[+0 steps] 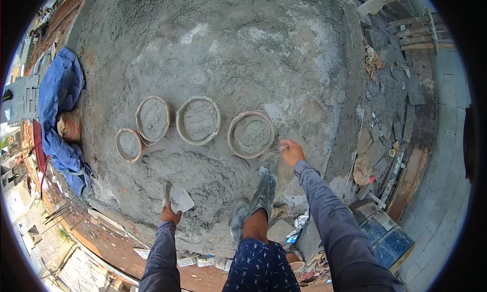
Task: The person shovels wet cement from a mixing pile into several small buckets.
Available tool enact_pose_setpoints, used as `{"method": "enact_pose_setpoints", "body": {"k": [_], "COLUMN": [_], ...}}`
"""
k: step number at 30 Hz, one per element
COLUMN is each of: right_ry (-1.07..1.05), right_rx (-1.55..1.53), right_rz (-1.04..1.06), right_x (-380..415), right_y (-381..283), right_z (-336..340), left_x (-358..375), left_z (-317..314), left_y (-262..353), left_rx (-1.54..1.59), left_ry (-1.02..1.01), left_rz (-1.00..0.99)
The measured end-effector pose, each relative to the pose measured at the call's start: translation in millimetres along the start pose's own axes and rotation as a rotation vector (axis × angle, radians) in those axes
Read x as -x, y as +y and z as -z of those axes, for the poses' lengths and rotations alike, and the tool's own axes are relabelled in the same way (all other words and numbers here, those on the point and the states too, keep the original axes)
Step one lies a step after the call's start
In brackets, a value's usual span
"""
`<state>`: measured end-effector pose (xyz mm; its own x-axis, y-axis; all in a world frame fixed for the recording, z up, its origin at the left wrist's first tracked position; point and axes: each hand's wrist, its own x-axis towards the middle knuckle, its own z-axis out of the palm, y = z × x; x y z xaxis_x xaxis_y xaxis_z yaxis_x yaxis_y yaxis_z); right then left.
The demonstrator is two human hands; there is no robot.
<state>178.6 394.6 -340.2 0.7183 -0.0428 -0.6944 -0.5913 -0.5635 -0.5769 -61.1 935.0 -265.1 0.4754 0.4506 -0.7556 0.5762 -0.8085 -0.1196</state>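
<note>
My left hand (171, 214) is closed around a trowel (181, 198) at the lower left; its pale blade lies low over the rough wet mortar (213, 178). My right hand (291, 152) is just right of the nearest bucket (231, 142), which is full of grey mortar. Its fingers are loosely bent and slightly apart, with nothing visible in them. A thin wire handle (270, 118) shows at that bucket's right rim. Further left stand a pale-rimmed bucket (218, 127), an orange-rimmed bucket (139, 120) and a smaller bucket (118, 149), all filled with mortar.
My boots (265, 188) stand on the mortar near the slab's front edge. A blue tarpaulin (63, 84) partly covers a sack (71, 124) at the left. Rubble (373, 145) and planks (418, 124) line the right side, with a blue drum (383, 236) at the lower right.
</note>
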Motion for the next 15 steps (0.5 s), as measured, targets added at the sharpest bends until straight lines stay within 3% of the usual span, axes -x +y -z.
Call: {"method": "enact_pose_setpoints", "body": {"k": [1, 2, 5, 8, 9, 12, 13, 15], "right_ry": [0.012, 0.014, -0.016, -0.095, -0.123, 0.091, 0.242, 0.020], "right_rx": [0.049, 0.098, 0.272, 0.174, 0.119, 0.015, -0.110, -0.290], "right_rz": [-0.021, -0.048, -0.026, -0.063, -0.075, -0.056, -0.011, -0.168], "right_x": [-35, -66, -151, -182, -188, -173, -165, -134], "right_y": [-2, -3, 7, -4, -8, -20, -15, -25], "right_z": [-3, -10, -35, -53, -59, -71, -80, -80], "left_x": [-35, -48, -114, -171, -188, -210, -222, -213], "left_z": [-27, -8, 7, 37, 42, 65, 59, 61], "left_y": [20, 81, 224, 341, 364, 398, 398, 390], "left_rx": [0.056, 0.277, 0.681, 0.791, 0.852, 1.192, 1.195, 1.260], "left_ry": [0.159, 0.057, 0.183, 0.283, 0.331, 0.083, 0.153, 0.206], "left_rz": [-0.180, -0.094, -0.181, -0.223, -0.234, -0.185, -0.119, -0.008]}}
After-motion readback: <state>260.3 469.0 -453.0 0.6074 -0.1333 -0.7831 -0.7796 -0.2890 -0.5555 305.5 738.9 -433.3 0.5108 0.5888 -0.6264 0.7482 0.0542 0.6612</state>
